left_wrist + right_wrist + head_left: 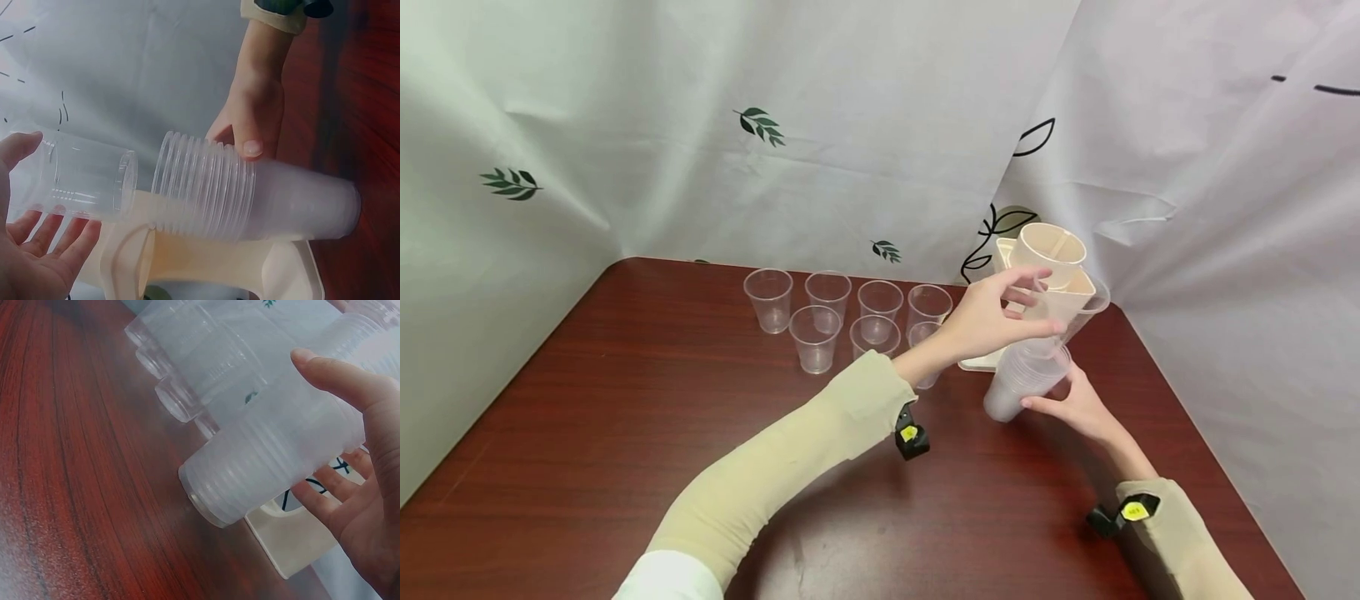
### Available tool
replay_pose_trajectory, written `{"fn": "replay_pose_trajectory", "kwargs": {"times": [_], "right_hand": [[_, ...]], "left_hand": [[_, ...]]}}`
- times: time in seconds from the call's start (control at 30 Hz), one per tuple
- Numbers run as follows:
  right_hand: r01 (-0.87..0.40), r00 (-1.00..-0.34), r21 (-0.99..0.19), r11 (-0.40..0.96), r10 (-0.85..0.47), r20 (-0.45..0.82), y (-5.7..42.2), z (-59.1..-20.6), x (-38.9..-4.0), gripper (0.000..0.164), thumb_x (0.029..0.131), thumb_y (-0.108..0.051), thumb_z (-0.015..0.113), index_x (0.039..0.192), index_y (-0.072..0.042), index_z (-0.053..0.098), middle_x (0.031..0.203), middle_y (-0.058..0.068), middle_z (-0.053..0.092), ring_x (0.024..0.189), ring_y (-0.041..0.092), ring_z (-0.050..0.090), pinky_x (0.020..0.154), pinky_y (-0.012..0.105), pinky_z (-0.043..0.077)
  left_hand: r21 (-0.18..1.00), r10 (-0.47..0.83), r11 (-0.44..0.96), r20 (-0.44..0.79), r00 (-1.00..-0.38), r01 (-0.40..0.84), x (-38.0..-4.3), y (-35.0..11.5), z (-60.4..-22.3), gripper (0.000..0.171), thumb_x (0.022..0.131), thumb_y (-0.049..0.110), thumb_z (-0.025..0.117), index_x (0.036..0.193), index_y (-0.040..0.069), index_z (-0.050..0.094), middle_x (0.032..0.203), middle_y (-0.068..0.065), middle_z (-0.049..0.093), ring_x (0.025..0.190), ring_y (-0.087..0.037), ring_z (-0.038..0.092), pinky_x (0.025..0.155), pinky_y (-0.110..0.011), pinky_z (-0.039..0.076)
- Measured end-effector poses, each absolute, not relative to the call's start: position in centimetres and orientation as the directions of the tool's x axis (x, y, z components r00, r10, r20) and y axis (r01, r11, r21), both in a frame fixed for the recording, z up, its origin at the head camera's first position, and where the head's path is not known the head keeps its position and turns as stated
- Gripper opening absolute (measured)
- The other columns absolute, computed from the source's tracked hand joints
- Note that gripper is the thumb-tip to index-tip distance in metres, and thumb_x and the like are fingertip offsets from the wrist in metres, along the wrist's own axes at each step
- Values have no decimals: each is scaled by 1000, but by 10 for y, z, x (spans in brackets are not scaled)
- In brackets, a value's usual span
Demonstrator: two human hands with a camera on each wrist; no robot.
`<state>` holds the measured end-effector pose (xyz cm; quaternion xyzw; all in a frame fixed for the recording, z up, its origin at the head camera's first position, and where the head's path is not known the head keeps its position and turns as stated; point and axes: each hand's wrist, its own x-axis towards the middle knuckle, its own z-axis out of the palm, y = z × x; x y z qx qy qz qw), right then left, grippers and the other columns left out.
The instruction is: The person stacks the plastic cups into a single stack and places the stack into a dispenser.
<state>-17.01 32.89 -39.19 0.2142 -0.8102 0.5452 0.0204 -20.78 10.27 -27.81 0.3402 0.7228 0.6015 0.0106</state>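
Note:
My right hand (1082,404) grips a nested stack of clear plastic cups (1024,385), thumb on the near side and fingers round the far side. The stack tilts, its open end up and its base close to the table. My left hand (988,315) holds one clear cup (87,178) between thumb and fingers, just beyond the stack's open end. In the left wrist view a small gap separates that cup's base from the stack (300,200). Behind both hands stands a cream plastic stand with a round, open-topped tube (1052,250).
Several single clear cups stand upright in two rows left of the hands, among them a back-left cup (769,300) and a front-left cup (815,337). Patterned white curtains (850,142) hang behind the reddish-brown table (625,417).

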Motion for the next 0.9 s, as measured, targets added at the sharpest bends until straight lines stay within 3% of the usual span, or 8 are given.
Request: {"fn": "replay_pose_trajectory", "kwargs": {"times": [0.43,0.9], "right_hand": [[-403,-883,-884,236,-355,308,327,-393,-174,72,73,19,67,131,-18,47,116,-14,60,103,-1,60,87,12,49],[-418,-888,-852,314,-341,310,328,-393,-172,72,72,16,70,130,-20,48,115,-18,60,103,-3,58,87,10,47]], "left_hand": [[868,524,61,393,-756,493,-206,112,-285,64,78,22,79,135,13,53,125,-8,62,109,-16,64,82,-12,51],[865,569,114,347,-746,489,-209,114,-298,64,79,24,78,136,10,52,126,-6,62,108,-7,62,87,-11,49]]}}
